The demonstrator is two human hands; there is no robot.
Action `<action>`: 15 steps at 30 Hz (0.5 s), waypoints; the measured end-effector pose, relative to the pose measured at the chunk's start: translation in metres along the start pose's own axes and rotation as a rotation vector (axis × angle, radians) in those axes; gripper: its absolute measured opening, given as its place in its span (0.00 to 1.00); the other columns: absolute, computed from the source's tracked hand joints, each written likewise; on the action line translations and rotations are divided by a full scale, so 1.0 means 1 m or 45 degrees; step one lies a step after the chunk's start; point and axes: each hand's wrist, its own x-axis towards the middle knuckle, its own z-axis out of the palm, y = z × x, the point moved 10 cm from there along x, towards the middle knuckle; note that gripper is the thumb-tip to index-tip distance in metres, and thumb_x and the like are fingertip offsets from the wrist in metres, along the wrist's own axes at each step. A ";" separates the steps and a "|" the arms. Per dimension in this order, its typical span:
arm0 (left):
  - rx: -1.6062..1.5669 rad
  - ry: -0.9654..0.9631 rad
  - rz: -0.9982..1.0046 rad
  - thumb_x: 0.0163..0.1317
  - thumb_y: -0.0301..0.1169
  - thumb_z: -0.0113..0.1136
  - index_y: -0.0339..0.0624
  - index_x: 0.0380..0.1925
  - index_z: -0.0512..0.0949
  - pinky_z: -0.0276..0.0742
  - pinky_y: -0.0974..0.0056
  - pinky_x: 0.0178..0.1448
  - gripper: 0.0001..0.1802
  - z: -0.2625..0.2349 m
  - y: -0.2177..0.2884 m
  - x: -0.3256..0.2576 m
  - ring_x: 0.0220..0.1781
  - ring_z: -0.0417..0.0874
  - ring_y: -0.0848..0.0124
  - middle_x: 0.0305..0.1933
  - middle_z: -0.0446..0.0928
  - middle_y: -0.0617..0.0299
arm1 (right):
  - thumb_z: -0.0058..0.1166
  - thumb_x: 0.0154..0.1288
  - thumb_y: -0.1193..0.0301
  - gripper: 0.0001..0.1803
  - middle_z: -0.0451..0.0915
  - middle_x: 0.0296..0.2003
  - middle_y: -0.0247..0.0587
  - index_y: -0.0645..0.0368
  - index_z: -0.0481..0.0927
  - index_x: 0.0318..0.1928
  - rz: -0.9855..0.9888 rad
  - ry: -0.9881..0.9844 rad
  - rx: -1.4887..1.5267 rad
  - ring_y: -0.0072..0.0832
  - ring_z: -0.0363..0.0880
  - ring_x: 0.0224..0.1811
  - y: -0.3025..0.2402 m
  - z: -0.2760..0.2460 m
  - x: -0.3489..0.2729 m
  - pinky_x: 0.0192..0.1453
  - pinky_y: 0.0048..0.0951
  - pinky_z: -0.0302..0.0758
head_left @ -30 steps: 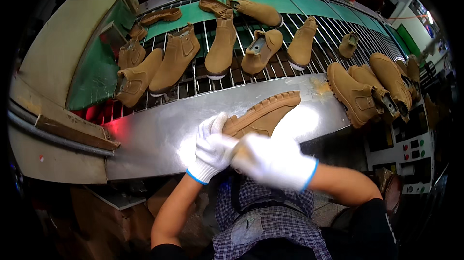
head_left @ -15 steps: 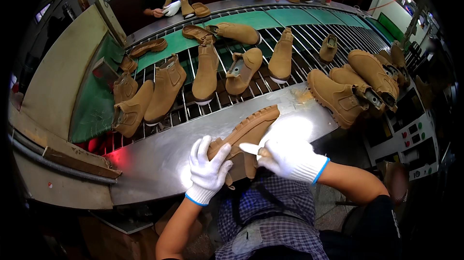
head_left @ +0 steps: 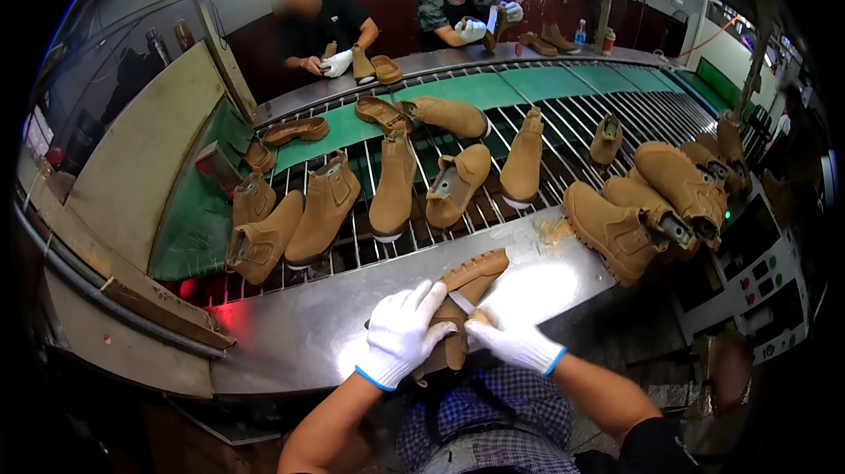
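From my remote seat I see the left hand (head_left: 403, 333) gripping the brown boot (head_left: 482, 275) over the bench's (head_left: 282, 338) near edge, toe toward the far edge; the right hand (head_left: 512, 342) is wrapped around a flat-bladed tool (head_left: 462, 301), its blade by the sole line, contact unclear; I judge this as working that seam; next calls for a steady boot and shallow strokes.

Head-worn wide view looks down and forward; hands (head_left: 403, 330) near; green panels (head_left: 539, 84) farther off.
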 end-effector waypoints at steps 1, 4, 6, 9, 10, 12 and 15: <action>0.044 -0.001 0.002 0.55 0.48 0.78 0.41 0.63 0.83 0.84 0.49 0.60 0.37 0.000 0.002 -0.007 0.56 0.88 0.49 0.61 0.86 0.47 | 0.56 0.80 0.47 0.28 0.89 0.43 0.56 0.61 0.82 0.58 -0.087 0.045 -0.150 0.49 0.91 0.44 -0.013 -0.002 -0.012 0.52 0.47 0.85; 0.126 0.006 0.040 0.56 0.47 0.78 0.43 0.60 0.85 0.84 0.49 0.60 0.34 0.002 0.006 -0.002 0.56 0.88 0.49 0.61 0.86 0.47 | 0.56 0.80 0.44 0.28 0.88 0.39 0.54 0.59 0.81 0.56 -0.124 0.065 -0.475 0.53 0.90 0.40 -0.047 -0.047 -0.025 0.47 0.48 0.86; 0.110 0.049 0.067 0.55 0.45 0.79 0.42 0.58 0.86 0.83 0.47 0.62 0.32 0.004 0.008 -0.003 0.58 0.87 0.47 0.61 0.85 0.46 | 0.55 0.80 0.44 0.27 0.88 0.34 0.53 0.58 0.79 0.54 -0.213 0.137 -0.529 0.53 0.90 0.35 -0.064 -0.053 -0.021 0.41 0.47 0.86; 0.103 0.191 0.134 0.53 0.41 0.80 0.41 0.56 0.86 0.81 0.44 0.67 0.30 -0.013 0.012 -0.013 0.61 0.85 0.45 0.61 0.85 0.45 | 0.54 0.81 0.46 0.26 0.86 0.31 0.55 0.60 0.77 0.50 -0.217 -0.063 -0.765 0.54 0.90 0.35 -0.012 -0.020 0.009 0.40 0.51 0.85; 0.110 0.252 0.152 0.53 0.41 0.81 0.40 0.55 0.86 0.80 0.44 0.68 0.30 -0.021 0.010 -0.022 0.62 0.84 0.44 0.60 0.84 0.45 | 0.54 0.81 0.46 0.26 0.86 0.32 0.55 0.60 0.77 0.51 -0.201 -0.047 -0.839 0.54 0.90 0.36 -0.028 -0.027 0.009 0.42 0.52 0.85; 0.097 0.340 -0.050 0.51 0.38 0.83 0.38 0.60 0.84 0.77 0.42 0.73 0.35 -0.043 -0.009 -0.044 0.67 0.81 0.42 0.65 0.81 0.43 | 0.54 0.81 0.47 0.27 0.87 0.35 0.56 0.61 0.78 0.54 -0.318 0.058 -0.723 0.53 0.89 0.39 -0.054 -0.055 -0.001 0.46 0.51 0.84; -0.071 0.409 -0.452 0.58 0.35 0.81 0.34 0.71 0.76 0.74 0.47 0.79 0.41 -0.050 -0.061 -0.101 0.75 0.77 0.43 0.75 0.73 0.39 | 0.55 0.79 0.41 0.30 0.90 0.44 0.54 0.58 0.79 0.56 -0.005 0.269 -0.859 0.50 0.91 0.42 0.013 -0.113 0.003 0.49 0.46 0.86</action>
